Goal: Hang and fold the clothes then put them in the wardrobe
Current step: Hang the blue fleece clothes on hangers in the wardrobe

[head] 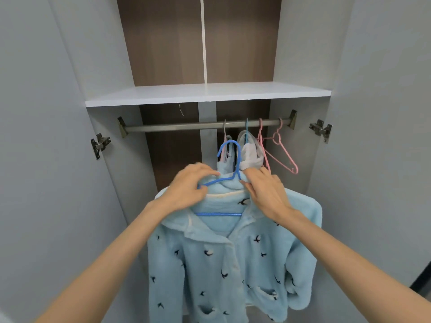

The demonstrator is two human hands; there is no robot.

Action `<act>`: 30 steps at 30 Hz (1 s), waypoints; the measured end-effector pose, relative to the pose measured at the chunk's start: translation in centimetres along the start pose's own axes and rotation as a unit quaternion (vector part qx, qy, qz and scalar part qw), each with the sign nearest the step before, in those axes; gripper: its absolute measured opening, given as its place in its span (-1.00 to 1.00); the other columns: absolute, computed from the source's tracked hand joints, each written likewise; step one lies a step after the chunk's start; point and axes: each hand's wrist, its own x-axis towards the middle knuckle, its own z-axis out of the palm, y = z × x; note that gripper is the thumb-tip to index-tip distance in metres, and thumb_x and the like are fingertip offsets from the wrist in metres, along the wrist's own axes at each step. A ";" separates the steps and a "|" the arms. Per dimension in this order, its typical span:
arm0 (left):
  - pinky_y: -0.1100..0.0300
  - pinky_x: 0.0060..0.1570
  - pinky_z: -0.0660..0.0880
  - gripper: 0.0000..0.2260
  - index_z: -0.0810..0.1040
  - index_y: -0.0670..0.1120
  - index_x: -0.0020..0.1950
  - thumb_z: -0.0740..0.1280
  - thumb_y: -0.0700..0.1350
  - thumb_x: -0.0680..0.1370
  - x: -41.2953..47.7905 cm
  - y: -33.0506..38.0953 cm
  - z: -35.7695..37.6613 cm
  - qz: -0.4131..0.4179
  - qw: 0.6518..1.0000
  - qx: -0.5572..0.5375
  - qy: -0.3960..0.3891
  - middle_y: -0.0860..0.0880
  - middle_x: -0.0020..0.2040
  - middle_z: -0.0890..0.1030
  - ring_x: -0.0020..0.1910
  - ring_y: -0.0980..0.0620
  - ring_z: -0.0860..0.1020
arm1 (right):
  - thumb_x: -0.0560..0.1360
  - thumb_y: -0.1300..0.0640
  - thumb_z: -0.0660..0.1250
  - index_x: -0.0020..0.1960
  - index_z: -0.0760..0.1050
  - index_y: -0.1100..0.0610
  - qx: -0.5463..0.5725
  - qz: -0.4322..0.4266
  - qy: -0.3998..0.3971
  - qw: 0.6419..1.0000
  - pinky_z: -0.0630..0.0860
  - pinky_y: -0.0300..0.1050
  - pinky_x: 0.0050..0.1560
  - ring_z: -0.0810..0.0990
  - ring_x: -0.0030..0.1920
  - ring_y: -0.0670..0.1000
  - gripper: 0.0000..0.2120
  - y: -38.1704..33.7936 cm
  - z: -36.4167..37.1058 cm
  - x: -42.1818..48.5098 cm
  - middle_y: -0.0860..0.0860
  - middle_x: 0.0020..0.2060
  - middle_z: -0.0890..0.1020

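Forearms outstretched, left hand [186, 188] grips blue hanger [229, 157] bearing a pale-blue fleece jacket [221, 264]; right hand [265, 192] pinches its collar, below the rail [175, 127] of the open grey wardrobe [210, 93].

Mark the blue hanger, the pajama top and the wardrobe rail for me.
blue hanger [219, 214]: head view, on its bottom bar.
pajama top [205, 271]: head view, on the chest front.
wardrobe rail [175, 127]: head view, on the bare stretch left of the hung clothes.
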 end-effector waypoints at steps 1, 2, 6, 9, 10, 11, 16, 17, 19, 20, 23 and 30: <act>0.15 0.23 0.30 -0.59 0.53 0.01 0.28 0.28 -0.17 0.43 0.3 0.9 0.5 0.011 1.000 0.002 -0.023 0.03 0.20 0.51 0.19 0.03 0.40 | 0.63 0.00 0.10 0.05 0.43 0.12 -0.003 -0.009 0.002 1.000 0.38 0.04 -0.05 0.44 0.00 0.11 -0.78 -0.2 0.1 0.1 0.01 -0.06 0.54; 0.20 0.16 0.29 -0.63 0.52 0.02 0.28 0.30 -0.10 0.47 0.5 1.4 1.1 0.022 0.999 0.028 -0.017 0.04 0.17 0.52 0.16 0.03 0.41 | 0.63 -0.01 0.11 0.07 0.44 0.11 -0.005 -0.018 0.004 1.000 0.37 0.03 -0.05 0.44 0.01 0.10 -0.77 -0.4 0.1 0.2 0.00 -0.05 0.54; 0.17 -0.05 0.35 -0.77 0.58 -0.03 0.17 0.21 -0.02 0.61 0.8 1.8 1.7 0.023 0.993 0.115 0.029 0.00 0.01 0.56 0.03 -0.01 0.47 | 0.62 -0.07 0.11 0.15 0.45 0.05 -0.026 -0.024 0.003 0.999 0.32 -0.02 -0.07 0.42 0.03 0.07 -0.73 0.0 0.3 0.2 -0.04 0.00 0.53; 0.14 -0.14 0.37 -0.78 0.55 -0.08 0.05 0.15 -0.03 0.63 0.7 2.8 2.4 -0.016 0.994 0.100 0.028 -0.02 -0.03 0.58 -0.02 -0.06 0.52 | 0.58 -0.16 0.13 0.21 0.45 -0.03 0.021 0.011 -0.022 0.999 0.36 -0.03 -0.02 0.36 0.07 0.08 -0.69 0.9 -0.1 0.1 -0.04 0.10 0.46; 0.12 -0.16 0.37 -0.79 0.53 -0.09 0.03 0.15 -0.04 0.63 0.7 3.1 2.6 -0.024 0.995 0.090 0.030 -0.03 -0.04 0.59 -0.05 -0.08 0.53 | 0.57 -0.19 0.14 0.22 0.45 -0.06 0.061 0.036 -0.035 0.997 0.37 -0.01 0.05 0.34 0.10 0.10 -0.67 1.2 -0.2 0.1 -0.04 0.14 0.45; 0.10 -0.16 0.39 -0.80 0.52 -0.10 0.02 0.15 -0.05 0.63 0.7 3.3 2.7 -0.029 0.996 0.076 0.032 -0.04 -0.04 0.59 -0.06 -0.09 0.53 | 0.55 -0.23 0.13 0.22 0.45 -0.09 0.106 0.072 -0.052 0.990 0.35 0.01 0.13 0.34 0.14 0.13 -0.65 1.5 -0.3 0.1 -0.02 0.17 0.44; 0.05 -0.10 0.43 -0.82 0.53 -0.10 0.04 0.17 -0.07 0.63 0.6 3.7 2.5 -0.032 0.998 0.039 0.032 -0.04 -0.03 0.58 -0.07 -0.10 0.52 | 0.50 -0.41 -0.11 0.35 0.35 0.07 0.163 0.306 -0.196 0.917 0.22 0.08 0.35 0.35 0.35 0.23 -0.30 3.0 -1.0 0.7 0.16 0.34 0.43; 0.04 -0.10 0.43 -0.82 0.53 -0.10 0.04 0.16 -0.07 0.63 0.6 3.7 2.5 -0.033 0.998 0.040 0.030 -0.03 -0.02 0.58 -0.07 -0.09 0.52 | 0.50 -0.41 -0.10 0.40 0.32 0.15 0.193 0.333 -0.231 0.894 0.22 0.04 0.36 0.33 0.38 0.21 -0.23 3.1 -1.3 0.8 0.16 0.39 0.39; 0.05 -0.09 0.44 -0.82 0.53 -0.09 0.04 0.16 -0.06 0.64 0.5 3.7 2.7 -0.037 0.998 0.042 0.024 -0.02 -0.03 0.57 -0.07 -0.07 0.50 | 0.51 -0.38 0.05 0.37 0.38 0.23 0.288 0.363 -0.269 0.844 0.27 -0.06 0.29 0.38 0.35 0.14 -0.24 3.1 -1.8 0.9 0.13 0.36 0.41; 0.07 -0.10 0.43 -0.82 0.53 -0.08 0.04 0.16 -0.06 0.64 0.5 3.6 2.8 -0.039 0.998 0.043 0.023 -0.01 -0.03 0.56 -0.07 -0.06 0.50 | 0.51 -0.33 0.15 0.23 0.48 0.25 0.325 0.365 -0.269 0.830 0.33 -0.08 0.20 0.47 0.23 0.11 -0.34 3.1 -2.1 0.9 0.13 0.23 0.50; 0.08 -0.10 0.43 -0.82 0.53 -0.08 0.02 0.17 -0.06 0.63 0.1 3.0 2.8 -0.038 0.999 0.028 0.019 0.00 -0.04 0.56 -0.06 -0.04 0.50 | 0.52 -0.05 0.34 0.03 0.53 0.38 0.469 0.367 -0.208 0.776 0.47 0.02 0.13 0.51 -0.07 0.10 -0.55 2.4 -2.6 1.1 0.24 -0.06 0.55; 0.13 -0.07 0.44 -0.84 0.56 -0.10 -0.02 0.20 -0.11 0.62 -0.6 1.6 2.1 -0.047 0.999 -0.007 0.015 -0.01 -0.04 0.59 -0.07 0.01 0.52 | 0.58 0.17 0.26 0.28 0.45 0.36 0.625 0.413 -0.088 0.657 0.53 0.09 0.16 0.60 0.08 0.21 -0.66 1.2 -3.9 2.6 0.30 0.11 0.60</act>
